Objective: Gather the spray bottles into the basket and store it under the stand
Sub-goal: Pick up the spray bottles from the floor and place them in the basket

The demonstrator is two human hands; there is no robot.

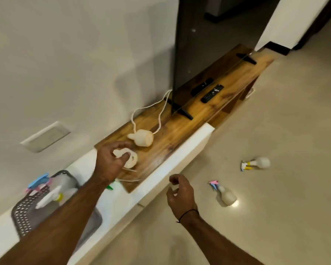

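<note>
While the dark perforated basket (25, 217) sits on the white ledge (180, 150) at lower left, it holds several spray bottles: one with a blue and pink trigger (39, 181) at its far rim, one with a yellow collar (52, 197) lying across the middle. Part of the basket is hidden behind the left forearm. Two more spray bottles lie on the pale floor (275, 207), apart from each other: one with a pink and blue trigger (225, 194) near the ledge, one with a yellow and blue trigger (256, 163) farther out.

The left hand (110, 161) is over the wooden stand top (180, 127), fingers curled around a whitish rounded object (131, 161); what the object is cannot be told. A second whitish rounded object (142, 137) lies just beyond, with a white cord (147, 109) looping toward the flat screen (208, 44). Two black remotes (212, 93) lie beside the screen's base.

The right hand (180, 192) hovers above the floor by the ledge edge, fingers loosely curled, holding nothing visible. A dark band (188, 214) circles its wrist.
</note>
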